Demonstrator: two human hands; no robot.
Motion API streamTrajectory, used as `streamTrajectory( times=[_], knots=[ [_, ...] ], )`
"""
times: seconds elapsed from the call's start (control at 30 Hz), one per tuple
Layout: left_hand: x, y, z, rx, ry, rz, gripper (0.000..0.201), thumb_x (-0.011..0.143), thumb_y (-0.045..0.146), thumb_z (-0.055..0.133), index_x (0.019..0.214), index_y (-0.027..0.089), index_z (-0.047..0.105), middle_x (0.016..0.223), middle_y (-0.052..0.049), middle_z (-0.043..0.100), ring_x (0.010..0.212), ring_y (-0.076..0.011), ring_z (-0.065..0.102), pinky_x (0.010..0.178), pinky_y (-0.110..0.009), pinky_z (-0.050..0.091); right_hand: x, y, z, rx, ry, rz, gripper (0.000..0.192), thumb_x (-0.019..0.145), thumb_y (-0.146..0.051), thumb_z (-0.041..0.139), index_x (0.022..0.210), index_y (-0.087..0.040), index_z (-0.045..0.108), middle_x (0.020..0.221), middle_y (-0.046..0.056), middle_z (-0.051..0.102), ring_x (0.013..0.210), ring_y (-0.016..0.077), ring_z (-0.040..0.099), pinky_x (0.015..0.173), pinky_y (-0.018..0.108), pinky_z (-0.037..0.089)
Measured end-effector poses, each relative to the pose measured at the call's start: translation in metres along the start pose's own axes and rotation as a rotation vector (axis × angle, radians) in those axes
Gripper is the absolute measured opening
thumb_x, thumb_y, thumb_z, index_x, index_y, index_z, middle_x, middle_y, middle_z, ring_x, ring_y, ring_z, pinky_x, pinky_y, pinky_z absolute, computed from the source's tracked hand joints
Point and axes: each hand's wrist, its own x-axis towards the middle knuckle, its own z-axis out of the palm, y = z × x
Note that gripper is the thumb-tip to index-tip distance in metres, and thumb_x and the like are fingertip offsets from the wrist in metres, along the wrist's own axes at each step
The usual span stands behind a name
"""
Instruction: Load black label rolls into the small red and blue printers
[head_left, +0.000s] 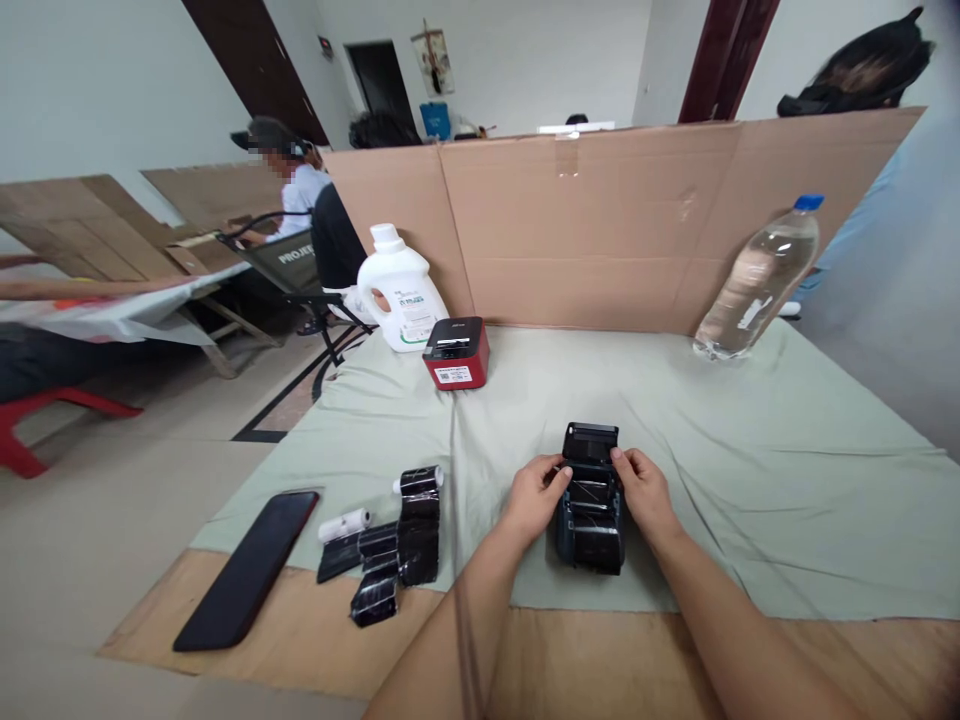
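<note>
A small black portable printer [591,500] lies on the green cloth with its lid [591,440] flipped up at the far end. Glossy black film shows in its bay. My left hand [536,493] grips the left side near the hinge, thumb on the edge. On the opposite side, my right hand [643,490] pinches the lid's corner with thumb and curled fingers. To the left are a used black ribbon [418,530], partly unrolled and crumpled, and a white roll core [345,524] at its end.
A black slab-like case [247,572] lies at the table's left edge. Farther back stand a red-and-black box-shaped printer [457,355], a white detergent jug [405,295] and a leaning water bottle [761,285]. A cardboard screen [585,230] closes off the back. Other people sit beyond.
</note>
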Motion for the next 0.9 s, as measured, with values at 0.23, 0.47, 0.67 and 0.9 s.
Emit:
streamTrajectory(
  times=[0.23, 0.47, 0.67, 0.9],
  knots=[
    [0.002, -0.006, 0.0, 0.035, 0.04, -0.031, 0.029, 0.083, 0.032, 0.058, 0.105, 0.017, 0.069, 0.104, -0.01, 0.07, 0.091, -0.0222, 0.064, 0.087, -0.035, 0.047, -0.005, -0.002, -0.001, -0.134, 0.05, -0.247, 0.031, 0.082, -0.052, 0.055, 0.076, -0.022, 0.061, 0.108, 0.011, 0.062, 0.102, 0.0257, 0.057, 0.087, 0.042, 0.047],
    [0.002, -0.008, 0.003, -0.032, 0.017, -0.057, 0.029, 0.083, 0.031, 0.057, 0.106, 0.017, 0.066, 0.103, -0.008, 0.071, 0.092, -0.0211, 0.064, 0.087, -0.034, 0.048, -0.019, -0.006, -0.004, -0.535, -0.164, -0.441, 0.021, 0.077, -0.038, 0.062, 0.092, -0.026, 0.071, 0.139, 0.007, 0.048, 0.137, 0.0372, 0.027, 0.108, 0.061, 0.027],
    [0.002, -0.007, 0.003, 0.007, 0.002, -0.066, 0.028, 0.084, 0.031, 0.054, 0.105, 0.016, 0.066, 0.106, -0.01, 0.07, 0.094, -0.0218, 0.064, 0.087, -0.034, 0.049, -0.018, -0.003, -0.004, -0.602, -0.256, -0.384, 0.023, 0.08, -0.041, 0.057, 0.091, -0.023, 0.068, 0.127, 0.011, 0.054, 0.132, 0.0347, 0.035, 0.106, 0.055, 0.033],
    [0.002, -0.005, 0.004, 0.012, 0.005, -0.068, 0.026, 0.083, 0.029, 0.056, 0.103, 0.017, 0.066, 0.103, -0.009, 0.071, 0.093, -0.0216, 0.064, 0.087, -0.034, 0.048, -0.016, -0.006, -0.006, -0.653, -0.276, -0.389, 0.025, 0.081, -0.044, 0.057, 0.091, -0.024, 0.068, 0.114, 0.012, 0.059, 0.122, 0.0346, 0.045, 0.099, 0.052, 0.039]
  ],
)
